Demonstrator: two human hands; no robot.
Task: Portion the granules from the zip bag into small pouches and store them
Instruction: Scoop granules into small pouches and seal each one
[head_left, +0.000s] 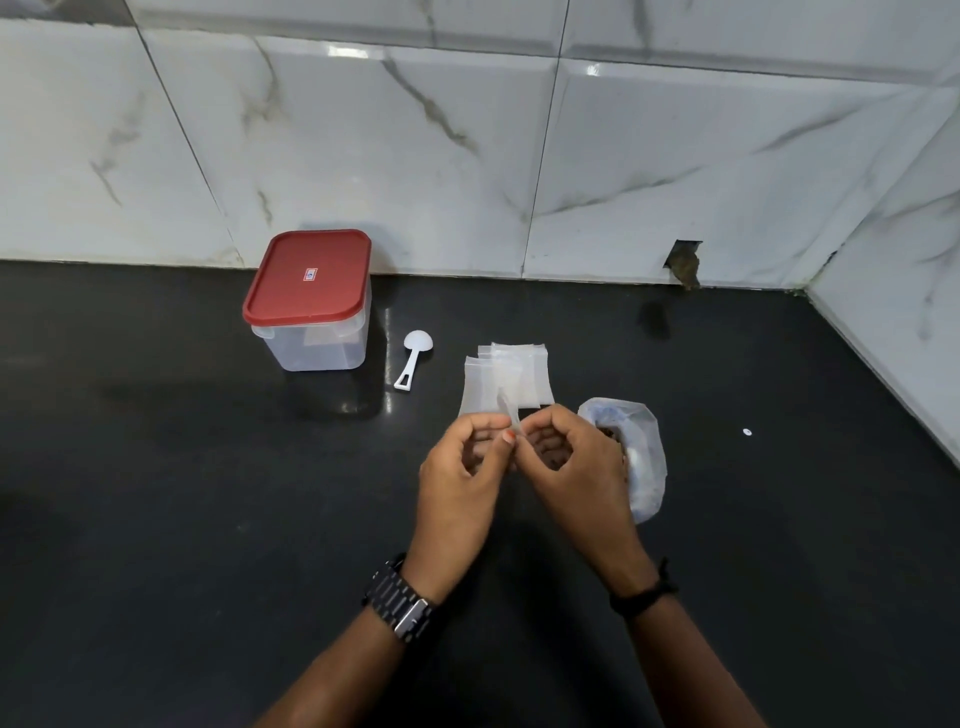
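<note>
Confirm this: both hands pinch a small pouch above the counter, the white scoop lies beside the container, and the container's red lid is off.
Not quite. In the head view the red lid sits on the container. The rest holds: both hands pinch a small pouch, the scoop beside it.

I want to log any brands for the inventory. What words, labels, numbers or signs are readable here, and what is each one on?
Nothing here can be read.
Red lid of the clear container: a small red and white sticker with a blue mark, too small and blurred to read.
White scoop, pouches, zip bag, watch: no text visible.
</note>
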